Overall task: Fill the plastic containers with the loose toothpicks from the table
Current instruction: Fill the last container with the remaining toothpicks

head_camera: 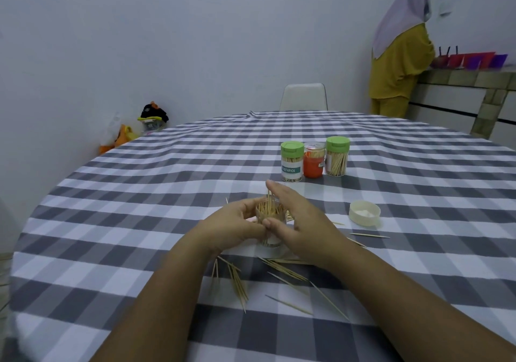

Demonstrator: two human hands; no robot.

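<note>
Loose toothpicks (282,271) lie flat nearest, just behind both hands. Left hand (233,226) curls around the upright container (270,222). Right hand (303,225), fingers straight together, touches its far side.

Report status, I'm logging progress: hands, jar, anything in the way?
Left hand grips open jar; right hand open beside it. Jar nearly full. Loose toothpicks remain on table. Nothing blocking.

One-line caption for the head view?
Both hands steady an open jar of toothpicks; loose toothpicks lie nearby.
</note>
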